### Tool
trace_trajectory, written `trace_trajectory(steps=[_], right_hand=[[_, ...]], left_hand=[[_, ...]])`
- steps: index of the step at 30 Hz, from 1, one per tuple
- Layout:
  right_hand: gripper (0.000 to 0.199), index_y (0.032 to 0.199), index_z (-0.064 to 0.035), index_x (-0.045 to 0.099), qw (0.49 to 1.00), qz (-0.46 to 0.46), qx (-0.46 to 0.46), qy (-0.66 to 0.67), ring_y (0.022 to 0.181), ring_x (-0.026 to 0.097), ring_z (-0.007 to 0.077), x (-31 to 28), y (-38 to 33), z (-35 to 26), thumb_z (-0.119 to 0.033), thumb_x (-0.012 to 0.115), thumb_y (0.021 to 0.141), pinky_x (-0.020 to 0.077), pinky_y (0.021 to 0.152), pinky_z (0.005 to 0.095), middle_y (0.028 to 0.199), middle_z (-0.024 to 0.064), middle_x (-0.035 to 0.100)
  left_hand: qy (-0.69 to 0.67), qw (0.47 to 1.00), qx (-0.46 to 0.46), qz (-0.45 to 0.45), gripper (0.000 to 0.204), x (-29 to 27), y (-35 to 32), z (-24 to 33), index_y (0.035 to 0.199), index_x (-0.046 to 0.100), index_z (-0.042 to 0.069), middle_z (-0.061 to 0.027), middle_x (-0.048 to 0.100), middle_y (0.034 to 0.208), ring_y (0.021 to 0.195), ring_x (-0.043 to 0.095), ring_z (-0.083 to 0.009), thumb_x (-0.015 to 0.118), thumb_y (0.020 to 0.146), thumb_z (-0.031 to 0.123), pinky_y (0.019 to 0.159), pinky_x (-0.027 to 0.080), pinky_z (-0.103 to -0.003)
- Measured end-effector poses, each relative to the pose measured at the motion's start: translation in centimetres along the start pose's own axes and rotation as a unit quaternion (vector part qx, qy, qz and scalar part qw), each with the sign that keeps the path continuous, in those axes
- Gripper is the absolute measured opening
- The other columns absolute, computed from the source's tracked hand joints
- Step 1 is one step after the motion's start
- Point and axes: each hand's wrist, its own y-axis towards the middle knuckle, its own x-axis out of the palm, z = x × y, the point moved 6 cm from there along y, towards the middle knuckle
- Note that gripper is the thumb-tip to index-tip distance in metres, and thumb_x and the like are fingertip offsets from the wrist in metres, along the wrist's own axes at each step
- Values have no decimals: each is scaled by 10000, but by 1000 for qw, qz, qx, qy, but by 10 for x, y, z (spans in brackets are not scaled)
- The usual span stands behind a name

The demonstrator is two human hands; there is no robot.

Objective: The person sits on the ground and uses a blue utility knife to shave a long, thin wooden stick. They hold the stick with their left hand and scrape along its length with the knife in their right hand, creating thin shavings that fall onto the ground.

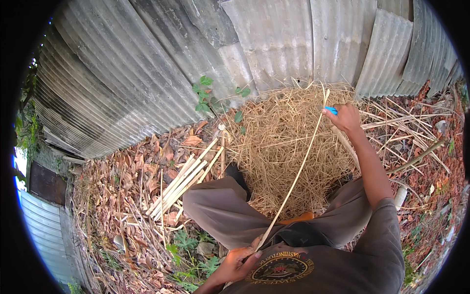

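A long, thin, pale bamboo strip (300,172) slants from my lap up and away to the right. My left hand (240,262) is closed round its near end, close to my shirt. Out at arm's length, my right hand (346,118) grips a small knife with a blue handle (331,110). The short blade, hard to make out, is against the strip near its far end, where a sliver appears to split away. Beneath the strip lies a broad heap of thin straw-coloured shavings (279,147), between my bent legs.
Beyond the heap stands a corrugated metal fence (279,44). A bundle of split pale sticks (181,183) lies left of my knee on dry leaves (129,179). More loose strips (409,122) are scattered at right. Green plants (203,95) grow by the fence.
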Motion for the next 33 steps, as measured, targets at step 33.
trace_trajectory(steps=[33], right_hand=[[712, 512, -88, 568, 945, -49, -280, 162, 385, 545, 265, -45, -81, -132, -765, 544, 732, 424, 406, 378, 442, 70, 520]], left_hand=[[-243, 959, 61, 130, 429, 25, 157, 28, 1426, 364, 50, 2, 470, 637, 422, 378, -31, 385, 1027, 206, 380, 340, -176]])
